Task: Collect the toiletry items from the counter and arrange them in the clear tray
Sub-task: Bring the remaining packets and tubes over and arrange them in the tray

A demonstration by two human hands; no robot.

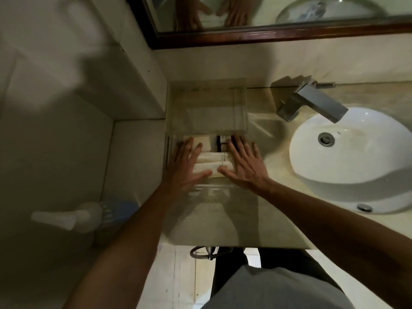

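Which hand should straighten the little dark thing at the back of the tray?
Probably the right hand. Its fingertips already reach the dark item at the tray's back, while the left hand lies flat over the white packets on the other side.

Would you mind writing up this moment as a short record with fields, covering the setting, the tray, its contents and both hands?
setting: bathroom counter with a white sink and a metal faucet to the right
tray: clear tray beside a clear box near the wall
contents: pale toiletry packets lying side by side, plus a dark item behind them
left hand: left hand open, fingers spread flat over the packets
right hand: right hand open, flat on the packets' right side
mirror: mirror reflects both hands
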